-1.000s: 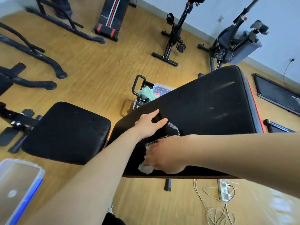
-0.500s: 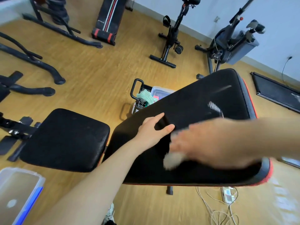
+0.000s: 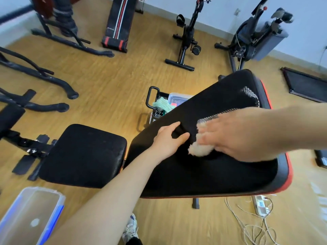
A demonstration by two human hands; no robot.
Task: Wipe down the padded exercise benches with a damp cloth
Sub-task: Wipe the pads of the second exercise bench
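The black padded backrest (image 3: 203, 174) of the bench, edged in red, tilts up toward the far right. Its separate black seat pad (image 3: 83, 156) lies to the left. My left hand (image 3: 168, 138) rests flat on the backrest's left edge, fingers spread, holding nothing. My right hand (image 3: 235, 135), blurred with motion, presses a fluffy whitish cloth (image 3: 200, 147) onto the pad's middle. Part of the cloth with a dark mesh side (image 3: 249, 96) trails up the pad beyond my hand.
A small black cart (image 3: 155, 101) with a green cloth and a clear box stands behind the bench. A clear plastic bin (image 3: 30, 214) is at lower left. A power strip and white cables (image 3: 260, 206) lie under the bench's right side. Exercise bikes and frames ring the wooden floor.
My right hand has swept the cloth from the pad's near lower edge up toward its middle and right. My left hand has stayed on the left edge. The view has shifted slightly.
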